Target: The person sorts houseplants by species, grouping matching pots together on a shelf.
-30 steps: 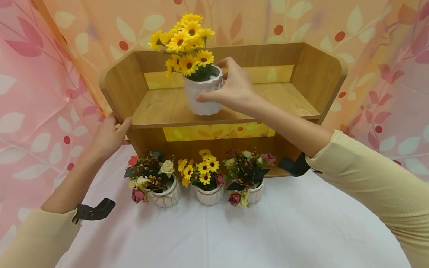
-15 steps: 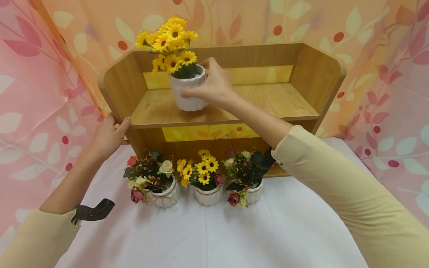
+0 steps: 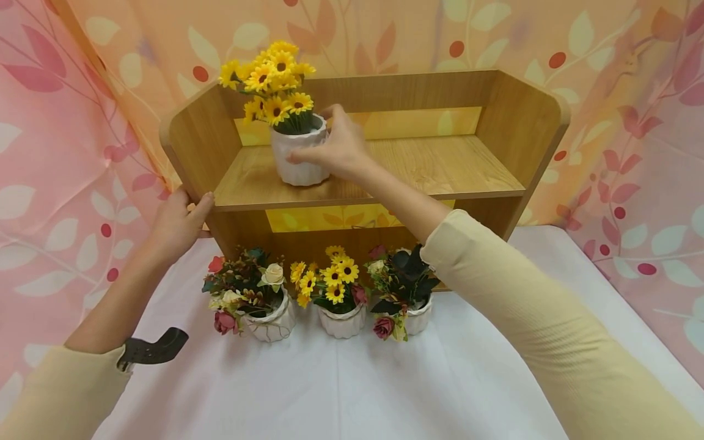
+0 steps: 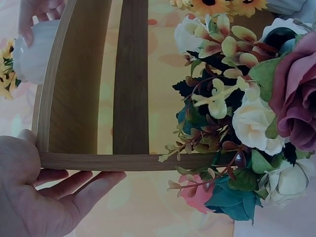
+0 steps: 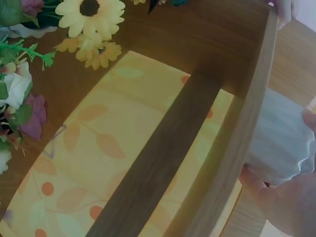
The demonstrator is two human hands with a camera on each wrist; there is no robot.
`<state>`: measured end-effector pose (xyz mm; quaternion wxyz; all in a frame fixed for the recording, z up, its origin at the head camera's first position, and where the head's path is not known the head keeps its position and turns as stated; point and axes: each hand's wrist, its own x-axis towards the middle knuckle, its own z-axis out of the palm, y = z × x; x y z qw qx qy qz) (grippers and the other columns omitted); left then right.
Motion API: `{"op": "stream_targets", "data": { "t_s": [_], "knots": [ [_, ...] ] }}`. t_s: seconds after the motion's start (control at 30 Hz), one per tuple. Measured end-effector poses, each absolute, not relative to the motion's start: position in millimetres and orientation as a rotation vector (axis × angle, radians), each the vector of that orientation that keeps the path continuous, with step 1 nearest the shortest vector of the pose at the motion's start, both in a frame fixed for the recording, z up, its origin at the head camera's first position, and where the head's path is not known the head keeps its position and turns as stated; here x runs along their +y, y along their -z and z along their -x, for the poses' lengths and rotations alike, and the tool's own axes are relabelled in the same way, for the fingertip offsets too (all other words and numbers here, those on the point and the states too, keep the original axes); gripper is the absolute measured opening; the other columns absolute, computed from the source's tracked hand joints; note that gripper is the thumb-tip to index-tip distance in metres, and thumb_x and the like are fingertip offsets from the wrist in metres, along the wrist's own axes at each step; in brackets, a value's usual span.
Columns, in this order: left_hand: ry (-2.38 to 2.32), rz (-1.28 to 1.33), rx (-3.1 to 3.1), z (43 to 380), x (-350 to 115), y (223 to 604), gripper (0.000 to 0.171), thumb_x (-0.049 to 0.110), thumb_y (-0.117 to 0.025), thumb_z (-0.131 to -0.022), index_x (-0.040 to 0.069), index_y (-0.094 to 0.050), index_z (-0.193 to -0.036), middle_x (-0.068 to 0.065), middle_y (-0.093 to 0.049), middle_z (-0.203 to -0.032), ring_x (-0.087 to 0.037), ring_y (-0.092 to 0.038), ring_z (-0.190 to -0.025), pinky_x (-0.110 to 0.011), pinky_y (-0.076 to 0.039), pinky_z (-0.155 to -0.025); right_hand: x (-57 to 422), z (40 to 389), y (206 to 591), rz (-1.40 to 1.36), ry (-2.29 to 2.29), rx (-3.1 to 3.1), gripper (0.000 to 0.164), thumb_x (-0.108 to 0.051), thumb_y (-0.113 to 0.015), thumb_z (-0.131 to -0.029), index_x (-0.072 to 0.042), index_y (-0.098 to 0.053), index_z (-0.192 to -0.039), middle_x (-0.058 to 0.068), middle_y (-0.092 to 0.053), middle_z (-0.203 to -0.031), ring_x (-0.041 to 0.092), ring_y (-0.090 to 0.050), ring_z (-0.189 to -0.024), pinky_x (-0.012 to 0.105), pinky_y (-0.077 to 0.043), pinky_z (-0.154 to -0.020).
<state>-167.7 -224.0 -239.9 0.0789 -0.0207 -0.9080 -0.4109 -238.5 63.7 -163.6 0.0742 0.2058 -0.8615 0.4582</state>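
Our right hand (image 3: 340,146), thumb and fingers apart, grips the sunflower pot (image 3: 297,172); our left hand (image 3: 178,223) clasps the shelf (image 3: 206,137) — an uneven release might tip the pot.

white pot (image 3: 294,142): right side kinda hidden behind the right hand (image 3: 340,146)
purple rose (image 4: 300,96): chopped by left wrist view's edge

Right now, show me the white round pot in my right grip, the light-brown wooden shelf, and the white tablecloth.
White round pot (image 5: 279,133), right wrist view: its outer wall.
Light-brown wooden shelf (image 3: 429,165), head view: its upper board.
White tablecloth (image 3: 374,388), head view: the stretch near the picture's bottom.
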Motion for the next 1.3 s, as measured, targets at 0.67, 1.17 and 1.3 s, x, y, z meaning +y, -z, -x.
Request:
{"op": "stream_targets", "data": {
  "t_s": [0.67, 1.17, 1.3],
  "knots": [
    [1.235, 0.083, -2.688, 168.6, -221.8, 240.9, 0.071, 0.04, -0.035, -0.113, -0.008, -0.018, -0.163, -0.036, -0.036, -0.161, -0.06, -0.051, -0.135, -0.029, -0.062, -0.077, 70.1, 199.4, 173.2, -0.531, -1.646, -2.501, 0.106, -0.034, -0.091, -0.084, -0.013, -0.026, -0.166, 0.008, -0.036, -0.167, 0.025, -0.042, -0.151, 0.039, -0.05, -0.114],
    [1.272, 0.072, -2.692, 169.7, -222.7, 240.8, 0.072, 0.039, -0.035, -0.113, -0.009, -0.017, -0.163, -0.039, -0.037, -0.158, -0.06, -0.051, -0.135, -0.038, -0.058, -0.082, 93.2, 136.0, 214.9, -0.655, -1.825, -2.298, 0.086, -0.019, -0.086, -0.091, -0.01, -0.038, -0.161, 0.015, -0.043, -0.163, 0.036, -0.051, -0.146, 0.045, -0.046, -0.119],
    [1.261, 0.063, -2.697, 169.5, -221.6, 240.8, 0.072, 0.04, -0.035, -0.113, -0.008, -0.017, -0.163, -0.038, -0.038, -0.158, -0.059, -0.051, -0.135, -0.036, -0.059, -0.081, 100.9, 125.2, 229.3, -0.675, -1.81, -2.304, 0.084, -0.019, -0.085, -0.092, -0.009, -0.038, -0.161, 0.015, -0.049, -0.159, 0.032, -0.053, -0.144, 0.045, -0.045, -0.12]
  ]
}}
